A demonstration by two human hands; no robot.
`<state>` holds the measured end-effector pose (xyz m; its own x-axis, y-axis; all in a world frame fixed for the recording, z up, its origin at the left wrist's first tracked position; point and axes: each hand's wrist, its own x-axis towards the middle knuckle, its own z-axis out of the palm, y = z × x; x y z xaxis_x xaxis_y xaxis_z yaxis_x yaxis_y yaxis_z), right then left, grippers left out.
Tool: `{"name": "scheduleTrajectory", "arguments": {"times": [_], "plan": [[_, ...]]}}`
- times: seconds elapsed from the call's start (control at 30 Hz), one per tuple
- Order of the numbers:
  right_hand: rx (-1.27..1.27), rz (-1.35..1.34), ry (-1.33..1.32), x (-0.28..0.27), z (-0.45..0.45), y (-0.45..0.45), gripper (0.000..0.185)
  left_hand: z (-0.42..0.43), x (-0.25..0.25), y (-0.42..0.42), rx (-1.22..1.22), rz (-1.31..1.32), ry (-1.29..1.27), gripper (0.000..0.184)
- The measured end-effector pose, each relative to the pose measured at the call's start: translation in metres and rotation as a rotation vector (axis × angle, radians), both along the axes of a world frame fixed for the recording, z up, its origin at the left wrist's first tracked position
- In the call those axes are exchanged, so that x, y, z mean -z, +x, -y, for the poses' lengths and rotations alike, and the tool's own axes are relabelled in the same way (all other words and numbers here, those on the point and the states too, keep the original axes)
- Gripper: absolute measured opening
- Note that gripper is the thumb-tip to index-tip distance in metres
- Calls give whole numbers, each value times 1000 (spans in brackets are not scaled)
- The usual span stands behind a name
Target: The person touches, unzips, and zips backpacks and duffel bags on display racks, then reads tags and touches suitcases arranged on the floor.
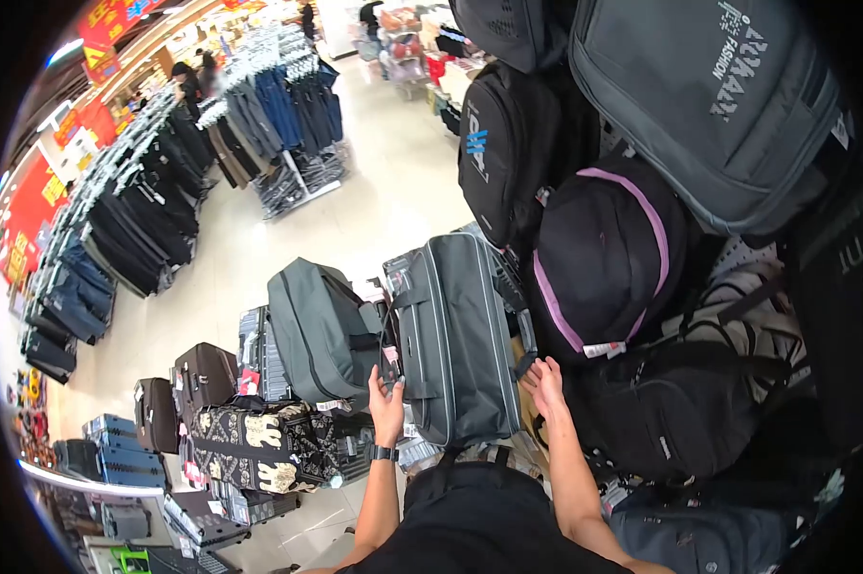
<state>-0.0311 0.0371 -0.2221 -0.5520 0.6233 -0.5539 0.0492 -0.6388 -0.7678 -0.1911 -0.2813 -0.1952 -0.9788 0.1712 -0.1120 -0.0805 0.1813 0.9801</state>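
A dark grey travel bag with lighter piping and carry straps lies in front of me between my hands. My left hand is at its left side, fingers and thumb apart, close to a strap and a small pink-and-white tag. My right hand is at the bag's right edge, beside a dark side strap, its fingers loosely bent and apart. Whether the fingertips touch the bag is hard to tell. Left of it stands a greyish-green bag with a long zip.
Black backpacks, one with purple trim, hang and stack on the right beside a large grey backpack. An elephant-print bag and dark suitcases stand left. Racks of trousers line the pale floor.
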Motion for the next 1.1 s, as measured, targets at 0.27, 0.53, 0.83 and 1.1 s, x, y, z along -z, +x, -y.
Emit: {"name": "scheduleTrajectory", "arguments": {"times": [0.27, 0.53, 0.83, 1.1], "plan": [[9, -203, -48, -33, -18, -25, 49, -19, -69, 23, -172, -102, 18, 54], [-305, -536, -68, -82, 4, -37, 47, -81, -98, 59, -24, -151, -2, 66], [-602, -631, -222, -108, -19, -28, 42, -146, -65, 81, 224, -87, -31, 28], [-701, -437, -124, -96, -18, -48, 48, -159, -55, 91, 182, -97, -28, 31]]}}
